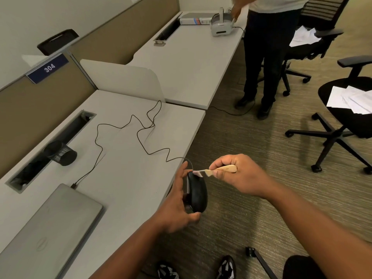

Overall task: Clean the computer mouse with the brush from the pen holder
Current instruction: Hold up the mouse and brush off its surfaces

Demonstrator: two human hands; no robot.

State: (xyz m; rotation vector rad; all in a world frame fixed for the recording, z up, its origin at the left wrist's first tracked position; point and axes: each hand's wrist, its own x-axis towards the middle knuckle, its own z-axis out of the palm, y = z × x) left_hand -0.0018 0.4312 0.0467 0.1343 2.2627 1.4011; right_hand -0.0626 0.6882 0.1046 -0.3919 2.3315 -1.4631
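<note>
Now the left hand (177,200) cups the mouse (197,192) off the desk (124,178) edge, fingers curled round it; right hand (235,174) fingers pinch the brush (219,169), bristles touching its front. Light, smooth, probably slippery: hold its sides.

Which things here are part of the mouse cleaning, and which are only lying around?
In use: mouse in left hand; brush in right hand; pen holder.
Lying about: closed laptop, headset, papers on chair.

Blk mouse (198,195) upright, brush (218,169) prob. touching
</note>
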